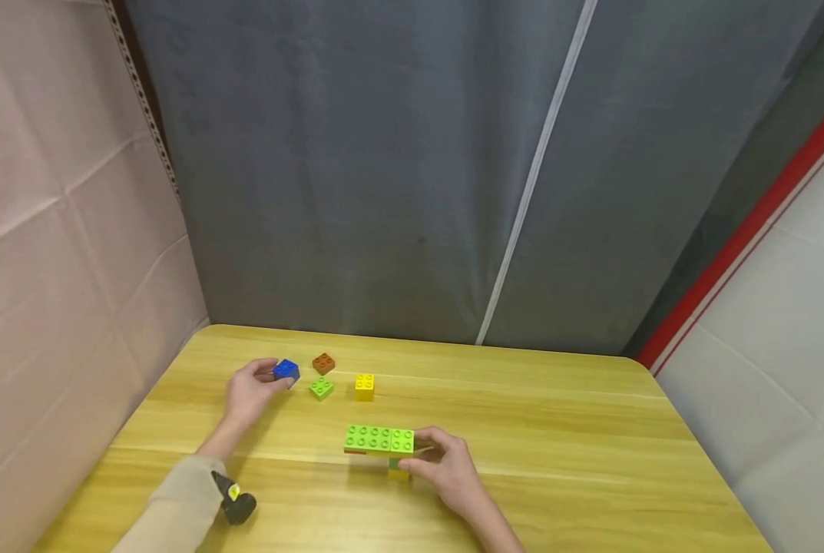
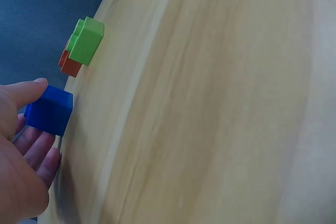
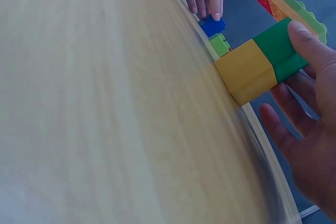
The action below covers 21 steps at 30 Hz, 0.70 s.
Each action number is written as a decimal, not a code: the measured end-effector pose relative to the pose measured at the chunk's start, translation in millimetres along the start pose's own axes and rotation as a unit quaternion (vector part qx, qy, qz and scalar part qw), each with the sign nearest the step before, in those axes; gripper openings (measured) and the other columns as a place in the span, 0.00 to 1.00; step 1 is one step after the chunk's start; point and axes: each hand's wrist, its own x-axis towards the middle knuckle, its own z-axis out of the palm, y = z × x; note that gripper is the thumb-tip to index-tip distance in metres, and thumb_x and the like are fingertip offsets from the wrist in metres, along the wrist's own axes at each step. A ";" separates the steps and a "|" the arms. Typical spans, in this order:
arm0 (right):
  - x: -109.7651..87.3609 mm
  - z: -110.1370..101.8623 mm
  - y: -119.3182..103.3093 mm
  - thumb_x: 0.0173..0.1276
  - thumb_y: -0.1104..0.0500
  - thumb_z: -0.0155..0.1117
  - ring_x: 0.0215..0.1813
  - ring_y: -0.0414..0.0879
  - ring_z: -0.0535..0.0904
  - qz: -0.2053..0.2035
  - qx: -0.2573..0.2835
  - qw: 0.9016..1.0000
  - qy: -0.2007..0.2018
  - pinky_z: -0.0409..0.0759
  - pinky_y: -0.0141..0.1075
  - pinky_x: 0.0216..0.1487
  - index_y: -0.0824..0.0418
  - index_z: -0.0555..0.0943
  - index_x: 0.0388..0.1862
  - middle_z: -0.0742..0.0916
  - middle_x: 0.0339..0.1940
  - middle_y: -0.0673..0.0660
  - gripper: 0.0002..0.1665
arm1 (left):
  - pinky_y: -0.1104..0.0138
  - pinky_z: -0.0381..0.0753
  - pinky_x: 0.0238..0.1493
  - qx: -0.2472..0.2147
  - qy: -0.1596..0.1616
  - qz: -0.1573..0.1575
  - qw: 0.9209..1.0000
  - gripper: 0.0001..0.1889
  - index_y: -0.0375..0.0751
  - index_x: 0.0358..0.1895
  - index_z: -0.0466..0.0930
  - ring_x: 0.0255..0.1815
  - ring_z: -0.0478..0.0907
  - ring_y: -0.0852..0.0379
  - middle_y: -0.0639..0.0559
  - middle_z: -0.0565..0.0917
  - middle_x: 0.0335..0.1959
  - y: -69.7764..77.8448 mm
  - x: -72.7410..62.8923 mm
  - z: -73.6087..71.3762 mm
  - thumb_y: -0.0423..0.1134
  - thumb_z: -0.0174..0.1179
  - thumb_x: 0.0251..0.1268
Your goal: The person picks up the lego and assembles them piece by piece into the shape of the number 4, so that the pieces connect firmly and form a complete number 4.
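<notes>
My left hand (image 1: 249, 392) pinches a blue building brick (image 1: 286, 370) between thumb and fingers, at the far left of the table. In the left wrist view the thumb lies on one side of the blue brick (image 2: 50, 111), with fingers at its other side. My right hand (image 1: 451, 470) grips a built brick assembly (image 1: 379, 439) near the table's front middle. The right wrist view shows its yellow brick (image 3: 245, 72) joined to a dark green brick (image 3: 281, 50), under the thumb. Light green bricks top the assembly, over red and orange-yellow ones.
Just right of the left hand lie a brown-orange brick (image 1: 324, 363) and a light green brick (image 1: 321, 388). A yellow brick (image 1: 365, 388) stands farther right. The wooden table (image 1: 557, 430) backs onto a grey curtain (image 1: 384, 192), with pale cloth walls at both sides.
</notes>
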 end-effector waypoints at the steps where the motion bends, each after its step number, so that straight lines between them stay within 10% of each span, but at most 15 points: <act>1: 0.0 0.0 -0.2 0.61 0.56 0.80 0.44 0.52 0.86 0.001 0.001 1.000 -0.001 0.84 0.32 0.46 0.61 0.85 0.54 0.88 0.51 0.60 0.24 | 0.63 0.83 0.46 0.003 0.000 0.000 1.000 0.28 0.26 0.61 0.78 0.53 0.82 0.35 0.29 0.83 0.54 -0.1 0.6 1.2 0.35 0.75 0.59; 8: -0.3 -0.3 -1.3 0.62 0.56 0.79 0.44 0.53 0.86 0.004 0.009 1.000 -0.004 0.84 0.34 0.46 0.61 0.85 0.54 0.88 0.51 0.60 0.23 | 0.47 0.82 0.54 0.028 -0.011 -0.004 1.000 0.29 0.26 0.62 0.77 0.54 0.82 0.34 0.28 0.82 0.55 3.0 2.9 6.5 0.37 0.74 0.61; 21: -0.2 0.3 0.2 0.61 0.56 0.79 0.44 0.53 0.86 0.000 0.015 1.000 -0.004 0.85 0.34 0.46 0.61 0.85 0.54 0.88 0.51 0.60 0.23 | 0.48 0.83 0.53 0.020 -0.021 -0.002 1.000 0.24 0.25 0.59 0.79 0.53 0.82 0.34 0.27 0.83 0.52 1.2 2.4 5.1 0.37 0.71 0.65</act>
